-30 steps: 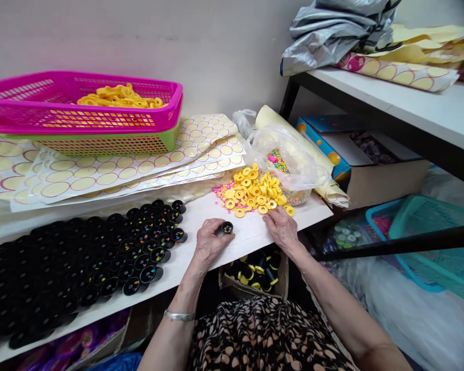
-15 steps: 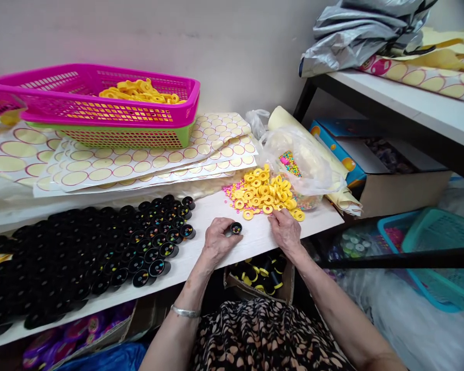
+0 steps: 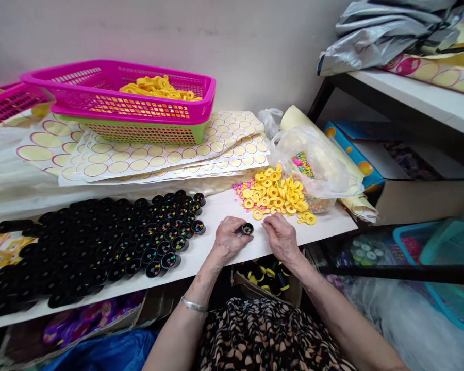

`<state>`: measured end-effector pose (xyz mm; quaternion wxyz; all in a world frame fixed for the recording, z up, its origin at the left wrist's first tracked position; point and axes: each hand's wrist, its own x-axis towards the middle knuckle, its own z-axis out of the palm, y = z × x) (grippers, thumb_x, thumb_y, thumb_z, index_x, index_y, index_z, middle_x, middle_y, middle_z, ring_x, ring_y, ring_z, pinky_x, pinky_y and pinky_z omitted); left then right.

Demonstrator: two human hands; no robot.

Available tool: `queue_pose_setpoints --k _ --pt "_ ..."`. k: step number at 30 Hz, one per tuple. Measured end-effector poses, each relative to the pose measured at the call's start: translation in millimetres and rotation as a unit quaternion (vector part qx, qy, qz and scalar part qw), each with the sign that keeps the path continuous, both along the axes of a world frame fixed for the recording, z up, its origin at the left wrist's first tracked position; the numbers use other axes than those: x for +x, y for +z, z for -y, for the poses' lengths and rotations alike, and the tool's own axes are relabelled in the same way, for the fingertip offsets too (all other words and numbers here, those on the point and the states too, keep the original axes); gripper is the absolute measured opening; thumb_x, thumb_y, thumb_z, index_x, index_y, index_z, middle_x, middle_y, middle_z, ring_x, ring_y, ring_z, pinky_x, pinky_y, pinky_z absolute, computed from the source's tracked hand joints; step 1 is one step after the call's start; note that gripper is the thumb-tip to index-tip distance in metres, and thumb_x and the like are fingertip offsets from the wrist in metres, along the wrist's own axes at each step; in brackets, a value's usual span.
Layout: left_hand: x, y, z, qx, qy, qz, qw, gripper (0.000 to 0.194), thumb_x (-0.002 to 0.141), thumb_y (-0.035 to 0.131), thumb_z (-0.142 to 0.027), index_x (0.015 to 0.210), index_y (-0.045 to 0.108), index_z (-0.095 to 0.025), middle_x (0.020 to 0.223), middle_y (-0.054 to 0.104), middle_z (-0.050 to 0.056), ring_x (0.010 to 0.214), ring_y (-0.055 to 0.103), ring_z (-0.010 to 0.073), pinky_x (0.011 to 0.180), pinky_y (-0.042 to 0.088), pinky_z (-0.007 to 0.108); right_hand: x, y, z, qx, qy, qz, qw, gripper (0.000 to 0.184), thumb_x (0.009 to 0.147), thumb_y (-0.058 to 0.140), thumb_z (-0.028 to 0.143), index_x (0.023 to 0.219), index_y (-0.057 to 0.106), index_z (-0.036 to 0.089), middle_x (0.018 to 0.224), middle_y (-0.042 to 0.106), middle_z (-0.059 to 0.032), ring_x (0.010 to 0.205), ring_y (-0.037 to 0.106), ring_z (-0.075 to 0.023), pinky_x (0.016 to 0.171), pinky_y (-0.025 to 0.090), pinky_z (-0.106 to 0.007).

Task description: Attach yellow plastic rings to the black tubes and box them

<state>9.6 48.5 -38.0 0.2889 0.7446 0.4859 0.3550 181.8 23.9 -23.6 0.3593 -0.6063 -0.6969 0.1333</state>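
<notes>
My left hand [image 3: 228, 240] is wrapped round a small black cylinder [image 3: 248, 229], its round end tipped up toward me and coloured specks inside. Close by on the right, my right hand [image 3: 282, 239] has its fingers pinched together; anything between them is too small to make out. Just beyond it lies a heap of yellow plastic rings [image 3: 272, 191] with small tabs, on top of tiny pink and coloured beads [image 3: 241, 191]. To the left, many black cylinders [image 3: 149, 256] stand packed in rows, several with coloured beads showing inside.
A pink basket [image 3: 139, 111] of yellow pieces sits on a green one, over sheets of round stickers [image 3: 170, 156]. A clear bag [image 3: 313, 159] with beads lies behind the rings. Below the white table's edge [image 3: 204, 264] is a box of black-and-yellow pieces [image 3: 268, 273].
My right hand has come away from the yellow rings and moved left, nearer the black cylinder. My left hand still holds the cylinder. The view has shifted slightly left.
</notes>
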Motion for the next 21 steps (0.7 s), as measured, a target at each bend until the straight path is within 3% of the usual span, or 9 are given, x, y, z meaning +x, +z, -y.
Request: queue_pose_setpoints --k 5,10,16,18,21 --pt "0 2.6 3 0.013 0.002 -0.008 1.0 0.011 0.068 0.064 -0.029 0.074 0.065 -0.02 0.07 0.063 0.001 0.075 0.054 0.0162 0.071 0.043 0.029 -27 9.4 -2 0.018 0.088 -0.008 0.996 0.016 0.085 0.046 0.021 0.079 0.061 0.02 0.075 0.053 -0.0029 0.077 0.049 -0.0164 0.069 0.039 -0.027" --pt "-1 2.8 3 0.008 -0.004 -0.006 1.0 0.009 0.066 0.063 -0.023 0.074 0.065 -0.02 0.071 0.063 0.001 0.075 0.054 0.0163 0.071 0.043 0.028 -30 18.2 -7 0.006 0.123 0.111 0.986 0.021 0.086 0.043 0.018 0.075 0.061 0.018 0.073 0.052 -0.0038 0.074 0.046 -0.0165 0.068 0.036 -0.027" --pt "-1 -0.2 0 0.0 -0.008 -0.002 1.0 0.015 0.063 0.062 -0.019 0.077 0.067 -0.021 0.073 0.064 0.001 0.075 0.055 0.0172 0.07 0.043 0.029 -33 28.4 -11 0.004 0.167 0.252 0.953 0.019 0.079 0.043 0.008 0.075 0.06 0.016 0.074 0.053 -0.0058 0.073 0.043 -0.0182 0.065 0.033 -0.03" --pt "-1 -0.4 0 0.0 -0.006 0.003 1.0 0.015 0.064 0.062 -0.02 0.078 0.067 -0.022 0.074 0.065 0.001 0.076 0.055 0.0175 0.071 0.043 0.029 -33 28.7 -13 0.006 0.19 0.262 0.946 0.019 0.078 0.044 0.006 0.076 0.06 0.016 0.075 0.053 -0.0062 0.074 0.043 -0.0186 0.065 0.033 -0.03" --pt "-1 0.9 1 0.006 -0.004 -0.002 1.0 0.016 0.063 0.063 -0.019 0.078 0.066 -0.022 0.074 0.065 0.0 0.076 0.055 0.0173 0.072 0.043 0.029 -31 26.7 -13 -0.014 0.187 0.213 0.959 0.021 0.081 0.042 0.009 0.073 0.059 0.017 0.072 0.05 -0.0041 0.071 0.043 -0.0165 0.064 0.034 -0.028"
